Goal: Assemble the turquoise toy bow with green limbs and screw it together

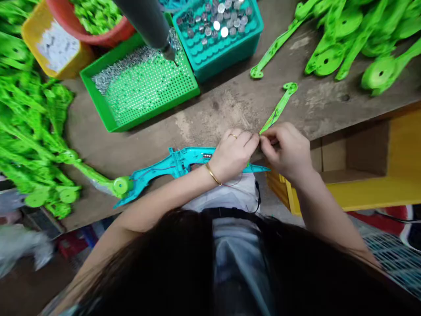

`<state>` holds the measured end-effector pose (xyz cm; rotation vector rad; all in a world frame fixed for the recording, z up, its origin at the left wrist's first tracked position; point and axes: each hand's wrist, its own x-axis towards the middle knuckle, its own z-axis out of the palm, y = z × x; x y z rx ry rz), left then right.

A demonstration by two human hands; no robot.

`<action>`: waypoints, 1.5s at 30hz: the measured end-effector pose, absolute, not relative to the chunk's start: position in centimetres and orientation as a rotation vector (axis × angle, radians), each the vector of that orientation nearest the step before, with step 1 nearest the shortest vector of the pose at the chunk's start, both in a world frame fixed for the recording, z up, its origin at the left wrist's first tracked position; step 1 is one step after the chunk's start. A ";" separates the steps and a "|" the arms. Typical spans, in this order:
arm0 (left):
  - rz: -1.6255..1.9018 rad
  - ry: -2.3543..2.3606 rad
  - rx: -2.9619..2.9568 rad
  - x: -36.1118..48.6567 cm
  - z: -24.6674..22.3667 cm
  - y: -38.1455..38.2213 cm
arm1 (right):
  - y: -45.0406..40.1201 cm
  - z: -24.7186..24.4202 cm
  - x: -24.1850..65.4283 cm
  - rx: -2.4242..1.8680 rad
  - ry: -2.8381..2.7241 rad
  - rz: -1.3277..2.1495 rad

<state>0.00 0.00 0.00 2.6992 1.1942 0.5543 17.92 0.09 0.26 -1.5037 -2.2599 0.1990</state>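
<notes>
Green strip [279,105], one: long axis slanting forward-right from the left hand [233,151], whose grip appears to hold its near end; right hand [287,147] close alongside, grip narrow, contents hidden; blue frame [179,163], beneath left grip, reaching leftward

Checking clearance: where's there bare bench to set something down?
Bare bench runs between the green tray and blue part, and between the teal bin and left hand. Crowded: left green pile, upper right green parts.
</notes>
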 end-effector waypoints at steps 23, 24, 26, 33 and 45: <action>0.491 1.240 2.749 -0.2 0.4 0.1 | 1.6 1.2 19.7 -1.425 -2.405 0.246; 0.498 1.245 2.747 -0.2 0.4 0.1 | 1.9 1.1 19.7 -1.399 -2.415 0.247; 0.504 1.245 2.740 -0.2 0.4 0.1 | 2.2 1.0 19.7 -1.369 -2.411 0.264; 0.430 1.250 2.695 -0.1 0.4 0.1 | 2.2 0.7 20.6 -1.261 -2.384 0.340; 0.299 1.168 2.647 -0.1 0.5 0.2 | 3.6 1.4 21.8 -1.113 -2.743 0.070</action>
